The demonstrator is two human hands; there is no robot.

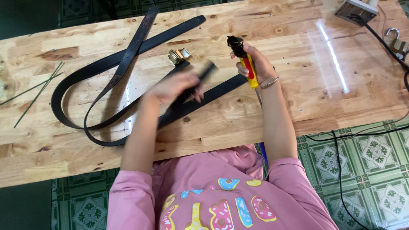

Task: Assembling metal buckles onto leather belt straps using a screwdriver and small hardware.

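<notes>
My left hand (172, 87), blurred by motion, grips the end of a black belt (221, 87) and lifts it off the wooden table (64, 149). My right hand (255, 64) holds a hand tool (243, 57) with red and yellow handles and a black head, upright above the table. A gold belt buckle (179, 55) lies just beyond my left hand. A second long black belt (106, 68) loops across the table's left half.
Thin green stems (38, 91) lie at the far left. A padlock (398, 42) and a grey box (355, 9) sit at the back right, with black cables (341, 162) running off the table over the green tiled floor.
</notes>
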